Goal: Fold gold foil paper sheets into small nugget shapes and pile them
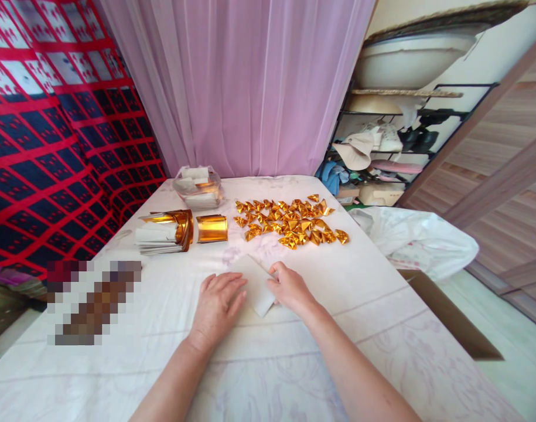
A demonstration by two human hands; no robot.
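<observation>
A whitish sheet of paper (259,291), with a crease or folded edge along its right side, lies on the table in front of me. My left hand (221,293) rests flat at the paper's left edge, fingers stretched out. At the right edge, my right hand (289,285) pinches the paper between thumb and curled fingers. Beyond the hands are many folded gold foil paper pieces (294,225) in a loose spread. To their left is a small stack of gold foil sheets (212,228), beside a larger fanned stack of white-backed gold sheets (162,233).
A clear plastic bag (200,189) with more paper stands at the table's back left. A blurred-out object (96,305) is at the left. Right of the table are a white plastic bag (430,237), a cardboard piece (456,316) and a rack (395,117) with shoes and a cap. Curtains hang behind.
</observation>
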